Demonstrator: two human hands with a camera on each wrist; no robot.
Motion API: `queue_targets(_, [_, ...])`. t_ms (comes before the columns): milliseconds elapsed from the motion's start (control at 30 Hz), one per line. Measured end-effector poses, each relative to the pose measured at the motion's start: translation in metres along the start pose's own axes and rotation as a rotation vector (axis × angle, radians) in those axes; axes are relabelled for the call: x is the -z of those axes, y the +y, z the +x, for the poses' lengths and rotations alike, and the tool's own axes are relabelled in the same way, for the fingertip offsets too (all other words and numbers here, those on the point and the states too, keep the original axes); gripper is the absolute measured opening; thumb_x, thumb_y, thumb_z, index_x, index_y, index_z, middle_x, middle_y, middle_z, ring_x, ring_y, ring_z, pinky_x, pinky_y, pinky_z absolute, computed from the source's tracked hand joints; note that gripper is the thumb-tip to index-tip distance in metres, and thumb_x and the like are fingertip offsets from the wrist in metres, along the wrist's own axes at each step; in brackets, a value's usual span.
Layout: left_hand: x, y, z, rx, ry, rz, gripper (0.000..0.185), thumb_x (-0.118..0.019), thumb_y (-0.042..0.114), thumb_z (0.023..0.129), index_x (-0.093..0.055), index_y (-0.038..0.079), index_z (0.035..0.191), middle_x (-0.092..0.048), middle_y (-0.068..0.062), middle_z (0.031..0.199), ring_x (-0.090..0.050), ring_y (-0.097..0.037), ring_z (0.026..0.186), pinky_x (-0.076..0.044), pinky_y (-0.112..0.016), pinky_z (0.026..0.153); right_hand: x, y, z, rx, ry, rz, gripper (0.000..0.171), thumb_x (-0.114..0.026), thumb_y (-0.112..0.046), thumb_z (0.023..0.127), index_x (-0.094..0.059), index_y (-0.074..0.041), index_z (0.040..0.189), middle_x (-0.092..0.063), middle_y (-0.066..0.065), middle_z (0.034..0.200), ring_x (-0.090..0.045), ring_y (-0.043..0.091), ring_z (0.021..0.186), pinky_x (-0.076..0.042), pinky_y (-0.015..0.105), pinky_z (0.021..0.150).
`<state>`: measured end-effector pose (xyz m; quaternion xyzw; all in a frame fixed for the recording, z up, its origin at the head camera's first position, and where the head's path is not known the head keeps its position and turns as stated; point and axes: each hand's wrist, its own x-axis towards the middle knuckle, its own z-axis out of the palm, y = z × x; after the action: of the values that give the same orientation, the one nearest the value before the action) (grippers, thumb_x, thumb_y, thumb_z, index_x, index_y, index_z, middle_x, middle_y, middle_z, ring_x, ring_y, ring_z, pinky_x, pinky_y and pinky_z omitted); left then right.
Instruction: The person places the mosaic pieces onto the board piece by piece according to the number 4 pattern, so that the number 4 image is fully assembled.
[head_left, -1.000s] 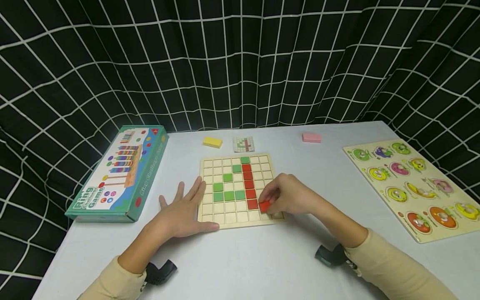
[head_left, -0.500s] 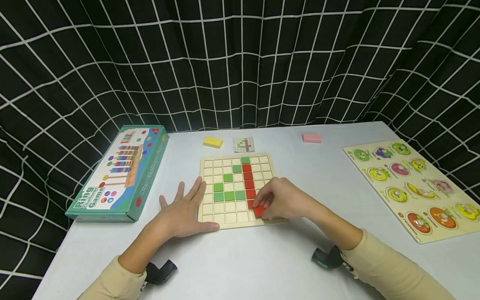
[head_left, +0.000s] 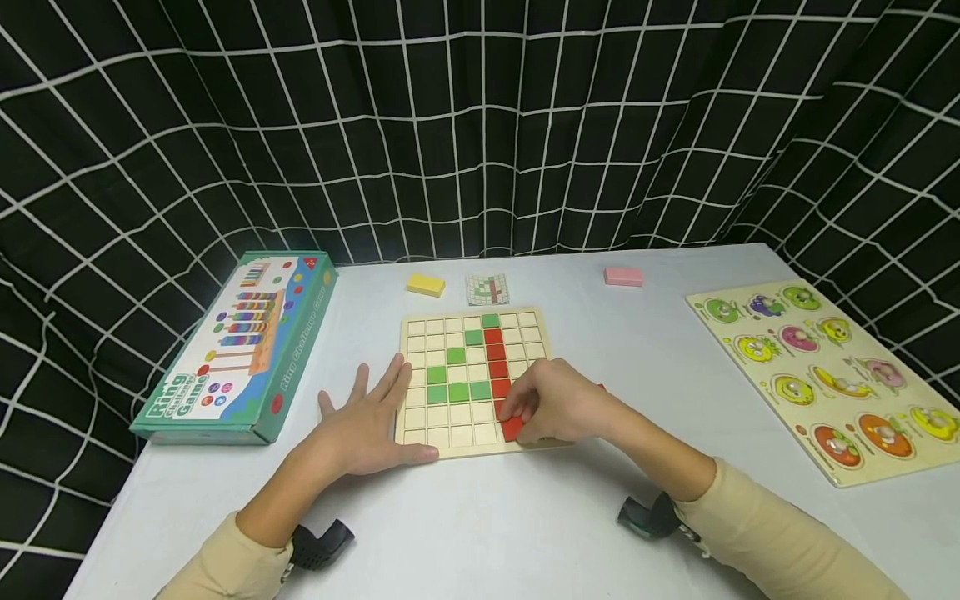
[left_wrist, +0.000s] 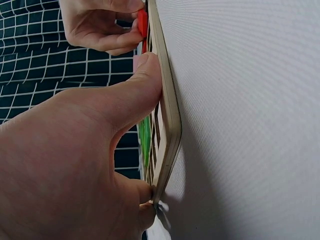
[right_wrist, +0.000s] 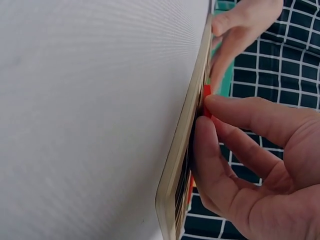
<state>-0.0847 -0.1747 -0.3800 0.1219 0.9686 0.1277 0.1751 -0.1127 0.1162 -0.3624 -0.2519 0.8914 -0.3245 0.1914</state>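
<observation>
My right hand (head_left: 558, 404) pinches a red square tile (head_left: 512, 428) between thumb and fingers, low over the wooden grid board (head_left: 461, 436). In the right wrist view the tile (right_wrist: 207, 95) stands slightly proud of the board's face. The tile sits at the lower end of a column of red tiles (head_left: 497, 368); the right hand partly hides the red one just above it. Several green tiles (head_left: 458, 392) lie in the cells to the left. With fingers spread, my left hand (head_left: 363, 429) rests on the board's left edge, its thumb (left_wrist: 145, 80) on the near corner.
Behind the board lie a small pattern card (head_left: 487, 289), a yellow block (head_left: 425, 285) and a pink block (head_left: 623, 276). A Ring Challenge Game box (head_left: 247, 350) stands left, a fruit puzzle board (head_left: 832, 375) right. A bit of red (head_left: 602, 386) shows behind the right wrist.
My right hand has moved left and slightly toward me with the red tile, to below the red column. A bit of red has come into sight behind that wrist. The left hand stays still.
</observation>
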Motion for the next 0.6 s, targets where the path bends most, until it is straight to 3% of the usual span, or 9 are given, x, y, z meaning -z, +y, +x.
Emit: queue_targets(600, [0.0001, 0.0002, -0.0008, -0.001, -0.001, -0.014, 0.125, -0.069, 0.079, 0.080, -0.012, 0.013, 0.169, -0.002, -0.003, 0.178, -0.003, -0.052, 0.159, -0.007, -0.093, 0.103, -0.0036, -0.0058, 0.0010, -0.003, 0.028, -0.018, 0.027, -0.081, 0.008, 0.067, -0.080, -0.014, 0.083, -0.071, -0.001, 0.075, -0.062, 0.010, 0.069, -0.055, 0.024, 0.067])
